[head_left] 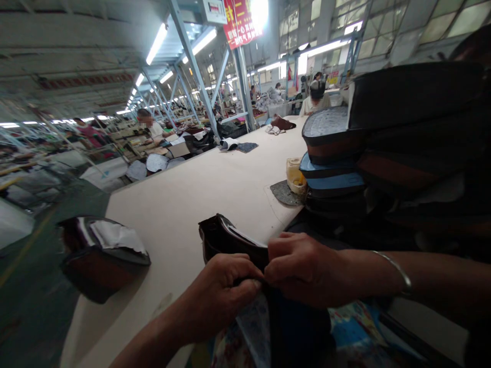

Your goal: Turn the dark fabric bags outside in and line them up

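Note:
A dark brown, glossy leather piece (215,235) with a curved edge lies at the near edge of the table, partly covered by my hands. My left hand (226,289) pinches its edge with thumb and fingers. Right beside it, my right hand (303,263) is closed on the same piece, the fingertips of both hands nearly touching. A bracelet circles my right wrist. Below the hands hangs dark blue material (299,327), in shadow. What exactly sits between the fingertips is hidden.
Another dark and brown leather piece with white lining (103,255) stands on the pale table (172,184) at left. Tall stacks of dark pieces (414,102) rise at right, beside a yellowish glue pot (295,176) on a grey scrap (286,193). Other people work farther back.

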Demonstrator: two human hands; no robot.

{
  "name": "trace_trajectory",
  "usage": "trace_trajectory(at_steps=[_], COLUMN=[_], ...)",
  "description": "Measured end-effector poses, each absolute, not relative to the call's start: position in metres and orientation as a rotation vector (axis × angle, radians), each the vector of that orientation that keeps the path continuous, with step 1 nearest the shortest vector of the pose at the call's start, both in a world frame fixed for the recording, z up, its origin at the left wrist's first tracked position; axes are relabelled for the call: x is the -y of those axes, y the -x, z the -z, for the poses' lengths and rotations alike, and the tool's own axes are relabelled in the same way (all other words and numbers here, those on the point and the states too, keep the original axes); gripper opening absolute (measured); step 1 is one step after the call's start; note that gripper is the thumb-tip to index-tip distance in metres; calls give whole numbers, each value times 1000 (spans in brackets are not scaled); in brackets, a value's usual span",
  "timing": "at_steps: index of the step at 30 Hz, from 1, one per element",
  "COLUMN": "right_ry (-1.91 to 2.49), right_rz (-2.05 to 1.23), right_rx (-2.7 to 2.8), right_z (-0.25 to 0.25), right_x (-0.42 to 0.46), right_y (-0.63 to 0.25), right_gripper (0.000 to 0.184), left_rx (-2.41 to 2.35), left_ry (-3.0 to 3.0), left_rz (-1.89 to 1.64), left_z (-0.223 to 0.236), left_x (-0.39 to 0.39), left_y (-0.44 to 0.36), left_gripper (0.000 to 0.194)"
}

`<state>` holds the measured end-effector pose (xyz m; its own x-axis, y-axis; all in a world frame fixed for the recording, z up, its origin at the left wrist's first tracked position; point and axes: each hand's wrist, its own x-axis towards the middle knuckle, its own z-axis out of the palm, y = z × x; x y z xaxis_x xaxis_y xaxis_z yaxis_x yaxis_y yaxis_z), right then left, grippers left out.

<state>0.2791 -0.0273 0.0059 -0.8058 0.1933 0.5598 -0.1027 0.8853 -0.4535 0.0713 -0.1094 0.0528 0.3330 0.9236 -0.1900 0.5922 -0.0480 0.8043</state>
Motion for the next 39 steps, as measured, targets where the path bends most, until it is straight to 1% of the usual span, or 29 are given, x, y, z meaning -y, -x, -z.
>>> trace_trajectory(at_steps=[4, 7, 9, 10, 11, 13, 15, 16, 17, 19, 22, 24, 27, 29, 31, 32, 34, 36, 39], right_ry=[-74, -118, -146, -159, -163, -100, 114, 248, 355, 401, 210, 191, 317, 352, 338, 325, 301, 275, 148], right_rz=[-301, -121, -80, -133, -257, -684, -1136, -1274, -1335, -1297, -1176, -1193, -1249, -1161, -981, -902, -817, -924, -1283], right_rx=[2634, 2686, 2679, 2666, 2643, 2564, 2430, 2386, 2381, 2488, 2730, 2788, 2758, 2732, 2715, 2703, 2672, 2660, 2636], right_z=[-16, -18, -17, -17, -18, -22, -29, -34, -38, -45, -50, -50, -46, -42, -39, -38, -37, -39, -45], right_x=[23, 22, 24, 25, 27, 28, 28, 27, 25, 21, 16, 15, 20, 27, 34, 37, 40, 37, 20], right_y=[-288, -292, -294, -295, -296, -298, -300, -300, -299, -296, -290, -287, -283, -280, -276, -274, -271, -271, -275], right_gripper=[7, 6, 3, 4, 7, 18, 33, 38, 38, 31, 16, 10, 4, 5, 10, 12, 16, 19, 16], left_rx=[-1224, -1209, -1242, -1262, -1278, -1308, -1332, -1343, -1353, -1357, -1351, -1365, -1360, -1334, -1317, -1312, -1277, -1209, -1199], left_ry=[-1617, -1583, -1609, -1643, -1700, -1865, -2041, -2111, -2168, -2268, -2362, -2324, -2140, -2024, -1948, -1931, -1948, -2005, -2049], left_rz=[-427, -410, -373, -355, -348, -385, -452, -482, -501, -526, -558, -539, -436, -374, -347, -338, -324, -309, -349], left_z=[-54, -51, -49, -48, -48, -49, -49, -49, -48, -44, -39, -42, -55, -65, -73, -75, -75, -72, -66], left_x=[104, 100, 100, 102, 104, 110, 116, 119, 121, 124, 126, 125, 123, 120, 118, 117, 116, 117, 122], left_y=[-66, -65, -68, -70, -72, -76, -80, -81, -81, -81, -80, -77, -71, -66, -64, -64, -68, -75, -77], left_gripper=[19, 32, 32, 27, 22, 17, 18, 20, 21, 24, 25, 25, 28, 34, 40, 40, 34, 27, 29])
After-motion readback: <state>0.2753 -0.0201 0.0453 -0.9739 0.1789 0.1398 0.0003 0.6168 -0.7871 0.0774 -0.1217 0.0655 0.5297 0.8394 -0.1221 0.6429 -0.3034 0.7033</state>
